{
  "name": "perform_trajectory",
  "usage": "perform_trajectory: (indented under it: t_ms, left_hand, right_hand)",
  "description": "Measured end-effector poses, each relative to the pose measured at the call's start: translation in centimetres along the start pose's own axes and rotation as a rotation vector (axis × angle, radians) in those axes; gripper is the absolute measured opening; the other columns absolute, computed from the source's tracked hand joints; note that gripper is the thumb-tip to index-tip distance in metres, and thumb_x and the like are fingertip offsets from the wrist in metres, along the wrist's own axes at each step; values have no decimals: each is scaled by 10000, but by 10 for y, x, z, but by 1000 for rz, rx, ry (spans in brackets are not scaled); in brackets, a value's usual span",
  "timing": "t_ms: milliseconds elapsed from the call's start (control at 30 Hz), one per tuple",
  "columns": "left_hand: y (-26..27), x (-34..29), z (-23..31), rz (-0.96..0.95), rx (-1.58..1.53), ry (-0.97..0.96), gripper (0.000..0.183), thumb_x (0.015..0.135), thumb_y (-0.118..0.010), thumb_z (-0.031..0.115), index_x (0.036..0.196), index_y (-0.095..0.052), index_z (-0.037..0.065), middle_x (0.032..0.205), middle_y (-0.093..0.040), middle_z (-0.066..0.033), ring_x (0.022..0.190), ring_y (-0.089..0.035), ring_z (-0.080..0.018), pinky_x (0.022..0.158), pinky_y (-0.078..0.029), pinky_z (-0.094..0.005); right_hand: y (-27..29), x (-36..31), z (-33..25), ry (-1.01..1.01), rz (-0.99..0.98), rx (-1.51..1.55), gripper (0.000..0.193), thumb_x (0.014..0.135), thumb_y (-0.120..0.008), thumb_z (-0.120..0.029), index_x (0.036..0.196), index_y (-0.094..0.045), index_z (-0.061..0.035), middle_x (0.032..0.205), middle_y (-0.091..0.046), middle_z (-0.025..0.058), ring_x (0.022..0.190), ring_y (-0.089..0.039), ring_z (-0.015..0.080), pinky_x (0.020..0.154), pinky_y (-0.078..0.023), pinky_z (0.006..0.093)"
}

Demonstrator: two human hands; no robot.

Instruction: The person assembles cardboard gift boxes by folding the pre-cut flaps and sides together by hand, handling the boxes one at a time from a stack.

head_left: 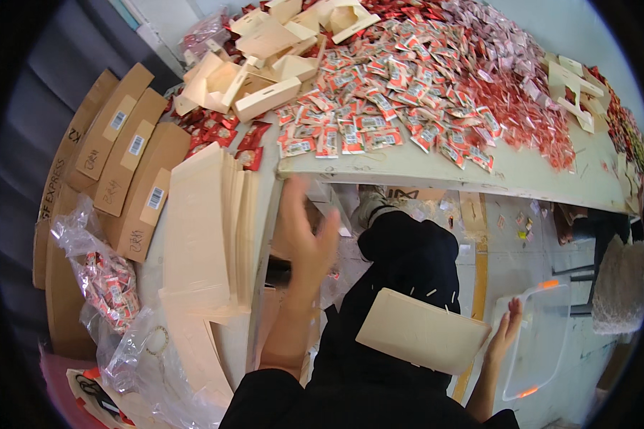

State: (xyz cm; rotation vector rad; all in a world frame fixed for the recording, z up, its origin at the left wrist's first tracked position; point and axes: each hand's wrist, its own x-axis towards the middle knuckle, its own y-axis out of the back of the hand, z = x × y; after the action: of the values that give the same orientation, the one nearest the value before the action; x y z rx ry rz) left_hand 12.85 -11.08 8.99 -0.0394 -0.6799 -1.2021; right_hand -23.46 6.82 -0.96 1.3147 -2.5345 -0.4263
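A cream cardboard piece (422, 332), flat and rectangular like a closed box, rests across my dark-trousered lap. My right hand (506, 330) is at its right end, fingers stretched out; I cannot tell whether it touches the card. Raised in front of the table edge, my left hand (309, 232) is slightly blurred, with its fingers apart and nothing in them. To its left, a stack of flat cream card sheets (197, 229) stands on the side table. Folded cream card boxes (268, 79) are heaped on the far table beyond my left hand.
Small red-and-white packets (379, 107) pile across the far table (408, 166), beside clear red-tinted packets (533, 118). Brown cartons (132, 154) and a clear bag of packets (111, 289) line the left. A transparent plastic tub (544, 339) with orange clips stands right of my lap.
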Motion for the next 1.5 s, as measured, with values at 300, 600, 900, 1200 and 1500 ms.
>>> perform_trajectory:
  t_ms: [300,600,900,1200,1500]
  left_hand:
    - [-37,-194,-45,-644,-315,674,600,899,-319,328,1322,-114,-45,1371,-173,-210,1274,-179,-285,1033,-135,-344]
    - [-29,-168,-9,-548,-581,676,665,889,-275,442,1354,-54,20,1392,-161,-147,1270,-183,-245,1034,-132,-349]
    - [3,-88,-7,-595,-853,568,554,799,-563,373,1131,-408,-44,1074,-518,-137,1012,-509,-201,889,-376,-304]
    - [-43,-98,33,-425,-1264,776,472,735,-677,203,1099,-450,7,993,-548,-87,914,-544,-199,684,-493,-311]
    - [-58,-107,37,-463,-798,758,351,732,-612,21,1051,-482,-45,977,-546,-70,887,-515,-122,742,-433,-263]
  right_hand:
    - [-15,-29,10,-226,-217,235,721,853,-303,-535,1355,-118,-52,1354,-238,183,1252,-237,284,1013,-177,398]
    - [-11,-31,-56,-74,-196,65,527,823,-428,-298,1219,-352,42,1266,-373,189,1226,-293,284,991,-223,375]
    - [-29,6,-86,285,-263,424,383,890,-387,-263,757,-568,47,974,-558,167,944,-509,300,818,-381,388]
    - [-86,8,-113,-299,69,874,349,907,-390,-347,896,-512,-20,881,-559,49,800,-519,109,741,-413,264]
    - [-70,0,-106,-231,-385,589,272,806,-573,-86,1049,-471,-23,863,-530,48,636,-524,84,532,-449,202]
